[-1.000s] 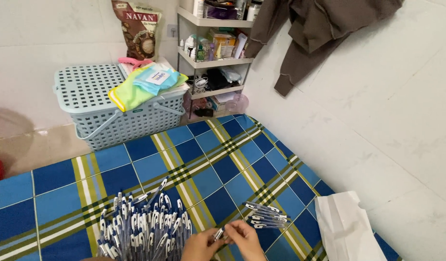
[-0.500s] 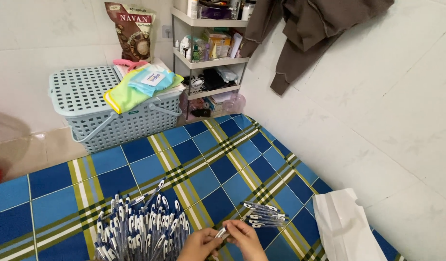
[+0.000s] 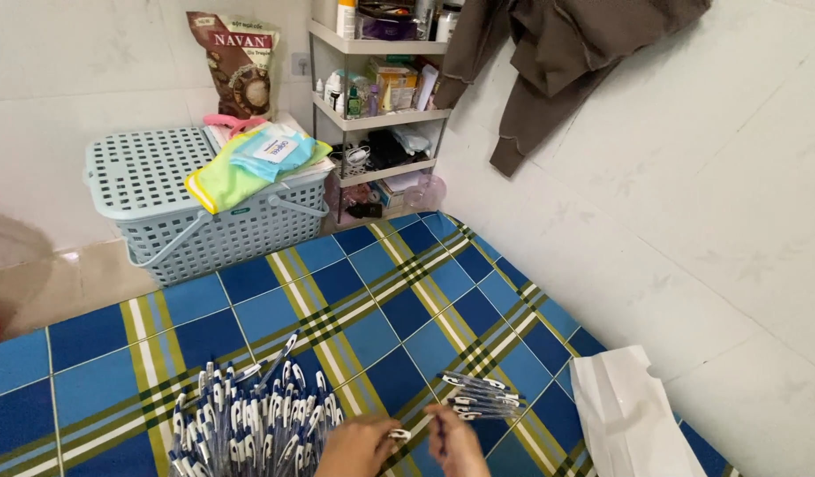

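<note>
Left hand (image 3: 359,444), right hand (image 3: 454,442) pinch pen (image 3: 399,434) (grip closed).

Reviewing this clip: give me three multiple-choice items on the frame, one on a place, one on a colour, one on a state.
1. Where does the large pile of blue-and-white pens lie relative to the hands?
A. on the person's left
B. on the wire shelf rack
C. inside the basket

2. What colour is the lidded plastic lattice basket?
A. red
B. pale blue-grey
C. black

3. How is the brown garment?
A. folded on the mat
B. stuffed in the basket
C. hanging on the white wall

Answers: 1 A, the pile sits on the blue checked mat left of the left hand and right hand. 2 B, its walls and lid are pale blue-grey. 3 C, it drapes down the wall at upper right.
</note>
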